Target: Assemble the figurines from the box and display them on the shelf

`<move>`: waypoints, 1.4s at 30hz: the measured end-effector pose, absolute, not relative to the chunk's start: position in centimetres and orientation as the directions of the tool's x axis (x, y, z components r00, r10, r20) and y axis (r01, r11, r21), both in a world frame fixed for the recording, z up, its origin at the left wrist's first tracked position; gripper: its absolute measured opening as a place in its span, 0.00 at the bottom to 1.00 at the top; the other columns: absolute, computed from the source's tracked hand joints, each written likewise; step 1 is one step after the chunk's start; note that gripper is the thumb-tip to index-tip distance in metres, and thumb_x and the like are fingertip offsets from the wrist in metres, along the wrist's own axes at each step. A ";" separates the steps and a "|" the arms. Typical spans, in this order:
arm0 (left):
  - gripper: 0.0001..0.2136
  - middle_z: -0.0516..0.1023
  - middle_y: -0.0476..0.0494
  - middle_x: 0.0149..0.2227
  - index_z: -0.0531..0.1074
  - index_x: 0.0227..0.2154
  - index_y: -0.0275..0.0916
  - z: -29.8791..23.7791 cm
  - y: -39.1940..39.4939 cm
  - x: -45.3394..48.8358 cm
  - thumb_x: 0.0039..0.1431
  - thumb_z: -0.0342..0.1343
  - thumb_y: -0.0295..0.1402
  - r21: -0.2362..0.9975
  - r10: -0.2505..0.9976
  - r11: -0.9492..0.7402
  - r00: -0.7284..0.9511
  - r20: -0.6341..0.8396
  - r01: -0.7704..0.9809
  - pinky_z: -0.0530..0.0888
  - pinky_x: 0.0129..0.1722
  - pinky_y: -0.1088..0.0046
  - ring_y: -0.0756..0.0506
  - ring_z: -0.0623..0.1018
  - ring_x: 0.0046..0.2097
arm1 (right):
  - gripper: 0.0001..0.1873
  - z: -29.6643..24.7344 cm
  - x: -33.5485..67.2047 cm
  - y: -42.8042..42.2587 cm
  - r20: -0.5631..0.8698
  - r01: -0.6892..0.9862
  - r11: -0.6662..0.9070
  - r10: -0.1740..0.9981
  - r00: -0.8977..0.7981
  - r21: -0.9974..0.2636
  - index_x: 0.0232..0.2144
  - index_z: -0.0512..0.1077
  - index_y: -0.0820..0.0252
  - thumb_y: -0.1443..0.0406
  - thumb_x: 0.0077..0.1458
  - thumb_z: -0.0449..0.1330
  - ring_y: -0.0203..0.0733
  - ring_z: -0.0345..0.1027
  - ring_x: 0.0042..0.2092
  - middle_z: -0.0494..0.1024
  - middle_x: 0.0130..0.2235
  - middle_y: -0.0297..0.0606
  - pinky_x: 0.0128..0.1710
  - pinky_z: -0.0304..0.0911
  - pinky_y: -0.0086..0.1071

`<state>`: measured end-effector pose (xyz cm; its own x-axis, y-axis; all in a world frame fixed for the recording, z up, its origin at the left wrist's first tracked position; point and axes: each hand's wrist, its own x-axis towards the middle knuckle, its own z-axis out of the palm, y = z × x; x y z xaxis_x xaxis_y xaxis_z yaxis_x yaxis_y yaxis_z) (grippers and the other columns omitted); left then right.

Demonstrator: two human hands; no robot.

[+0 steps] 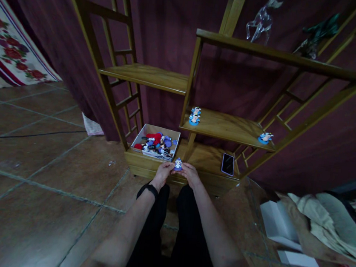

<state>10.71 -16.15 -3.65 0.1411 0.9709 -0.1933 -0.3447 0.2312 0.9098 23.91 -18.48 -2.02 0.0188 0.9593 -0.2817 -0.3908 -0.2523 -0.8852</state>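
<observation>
A small purple and white figurine (pixel 178 165) is held upright between my two hands, just in front of the shelf unit's lowest board. My left hand (pixel 163 173), with a dark band at the wrist, pinches its left side. From the right, my right hand (pixel 191 174) grips the same figurine by its base. Just beyond my left hand, an open box (pixel 175 150) holds a jumble of red, purple, white and black figurines (pixel 160 142). Blue-based figurines (pixel 194 119) stand at the left end of the middle shelf, and another such figurine (pixel 265 138) is at its right end.
A phone (pixel 228 164) lies on the lowest board (pixel 206 154). A clear glass animal (pixel 262 21) and a dark green ornament (pixel 319 36) stand on the upper right shelf. White boxes (pixel 278 224) and crumpled cloth (pixel 325 219) lie on the floor at right. A cable (pixel 30 134) crosses the tiles at left.
</observation>
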 end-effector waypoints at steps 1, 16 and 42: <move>0.12 0.73 0.47 0.21 0.73 0.21 0.32 -3.6 -16.1 10.7 0.35 0.64 0.37 0.908 0.971 0.230 0.142 -0.191 -0.349 0.65 0.24 0.79 0.54 0.70 0.23 | 0.15 -2.0 23.9 -18.5 -0.286 -0.388 -0.258 0.958 0.015 -0.885 0.30 0.72 0.61 0.59 0.39 0.65 0.36 0.71 0.32 0.77 0.32 0.37 0.37 0.66 0.31; 0.11 0.73 0.46 0.22 0.73 0.23 0.32 -3.7 -16.1 10.9 0.37 0.65 0.34 0.889 0.969 0.239 0.152 -0.194 -0.390 0.66 0.23 0.79 0.54 0.70 0.22 | 0.11 -2.3 23.5 -18.2 -0.314 -0.397 -0.262 0.947 0.071 -0.879 0.33 0.70 0.61 0.63 0.43 0.61 0.38 0.72 0.31 0.77 0.30 0.38 0.34 0.67 0.31; 0.11 0.75 0.45 0.25 0.75 0.26 0.33 -3.7 -16.1 10.8 0.38 0.64 0.33 0.883 0.960 0.274 0.166 -0.226 -0.381 0.67 0.24 0.79 0.54 0.71 0.24 | 0.12 -2.6 23.7 -18.0 -0.290 -0.325 -0.253 0.954 0.070 -0.911 0.31 0.72 0.61 0.62 0.41 0.63 0.37 0.72 0.31 0.77 0.31 0.37 0.33 0.68 0.30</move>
<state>10.77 -16.06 -3.66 0.1663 0.9598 -0.2262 -0.3805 0.2741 0.8832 23.66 -17.99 -2.65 0.0703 0.9544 -0.2903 -0.3251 -0.2532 -0.9112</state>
